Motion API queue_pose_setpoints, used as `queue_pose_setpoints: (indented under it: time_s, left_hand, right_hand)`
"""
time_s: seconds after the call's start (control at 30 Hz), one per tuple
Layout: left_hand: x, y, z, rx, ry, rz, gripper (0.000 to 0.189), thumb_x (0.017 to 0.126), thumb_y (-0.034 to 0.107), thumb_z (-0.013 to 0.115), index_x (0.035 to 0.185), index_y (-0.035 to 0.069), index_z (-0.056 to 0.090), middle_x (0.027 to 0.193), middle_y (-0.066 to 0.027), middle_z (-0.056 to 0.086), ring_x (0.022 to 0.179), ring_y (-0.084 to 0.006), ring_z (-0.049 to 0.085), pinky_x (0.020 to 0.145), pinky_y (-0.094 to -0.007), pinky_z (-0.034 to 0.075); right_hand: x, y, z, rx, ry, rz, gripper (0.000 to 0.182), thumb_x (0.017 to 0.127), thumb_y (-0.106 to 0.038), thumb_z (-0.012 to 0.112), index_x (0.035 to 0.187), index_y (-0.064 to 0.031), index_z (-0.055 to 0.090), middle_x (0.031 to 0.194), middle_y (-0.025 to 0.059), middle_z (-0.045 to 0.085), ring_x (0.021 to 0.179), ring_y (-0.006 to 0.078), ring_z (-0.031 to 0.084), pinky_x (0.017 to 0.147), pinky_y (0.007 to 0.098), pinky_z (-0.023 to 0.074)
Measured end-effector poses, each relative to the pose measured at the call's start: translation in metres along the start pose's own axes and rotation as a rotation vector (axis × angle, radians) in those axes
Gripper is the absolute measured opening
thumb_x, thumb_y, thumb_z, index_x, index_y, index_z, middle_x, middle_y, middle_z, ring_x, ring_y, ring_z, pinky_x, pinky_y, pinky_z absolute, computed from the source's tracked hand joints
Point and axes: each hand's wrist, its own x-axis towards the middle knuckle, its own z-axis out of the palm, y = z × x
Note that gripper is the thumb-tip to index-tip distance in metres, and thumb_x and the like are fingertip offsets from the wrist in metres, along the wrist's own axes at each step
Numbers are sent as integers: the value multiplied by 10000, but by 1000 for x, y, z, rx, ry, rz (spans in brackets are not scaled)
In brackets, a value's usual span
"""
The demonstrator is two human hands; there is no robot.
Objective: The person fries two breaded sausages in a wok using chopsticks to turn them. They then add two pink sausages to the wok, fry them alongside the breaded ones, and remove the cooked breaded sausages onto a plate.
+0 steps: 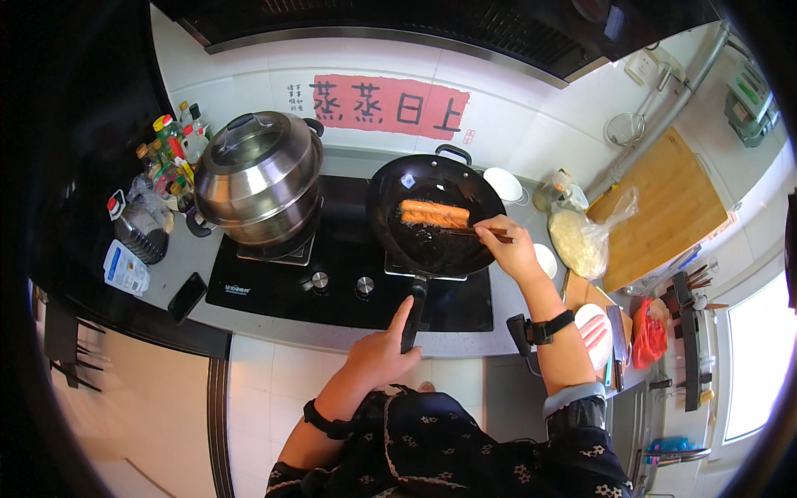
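Observation:
A black wok [429, 249] sits on the right burner of a black gas hob [348, 311]. Two orange-brown sausages [434, 213] lie side by side in its bubbling oil. My right hand [507, 249] holds a pair of wooden chopsticks [464, 231] over the wok's right side, their tips by the lower sausage. With its index finger along the top, my left hand [383, 352] grips the wok's black handle [412, 324]; its palm side is hidden. On the left burner stands a steel steamer pot [258, 180] with a domed lid.
Bottles [177, 140], a large jug of dark liquid [140, 230] and a phone [187, 297] occupy the left counter. At right are white bowls [503, 185], a bag of pale food [579, 239], a plate with pink sausages [593, 336] and a knife [616, 339]. A range hood [398, 37] overhangs the hob.

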Motion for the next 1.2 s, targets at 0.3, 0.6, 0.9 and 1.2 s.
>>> queue_pose_setpoints:
  time_s: [0.3, 0.6, 0.9, 1.2]
  left_hand:
    - [0, -2, -1, 50, -26, 33, 918, 833, 342, 612, 1534, 178, 42, 732, -183, 665, 688, -367, 654, 629, -426, 495]
    - [5, -13, 4, 37, 38, 81, 920, 817, 323, 628, 1528, 195, 57, 742, -199, 674, 684, -407, 654, 624, -451, 501]
    - [9, -16, 3, -202, -14, 140, 685, 946, 290, 519, 1529, 236, 164, 762, -125, 613, 614, -227, 593, 610, -337, 484]
    - [-4, -87, 2, -597, 173, 62, 480, 1007, 384, 453, 1398, 107, 435, 614, 16, 493, 429, -36, 385, 387, -178, 298]
  right_hand:
    - [-38, -45, -10, -6, 177, -64, 90, 861, -86, 683, 920, -18, 697, 804, 87, 618, 701, 198, 617, 624, 287, 487]
    - [-63, -63, 8, -6, 478, -201, 90, 861, -100, 672, 946, -70, 677, 802, 100, 593, 699, 274, 600, 613, 345, 483]
    - [-119, -35, -16, 434, 568, 143, 97, 889, -6, 636, 981, -1, 665, 873, 64, 595, 793, 146, 646, 688, 254, 516]
    - [-274, 2, -125, 445, 930, 447, 162, 967, -99, 556, 1058, 13, 631, 939, 99, 672, 807, 177, 683, 709, 269, 560]
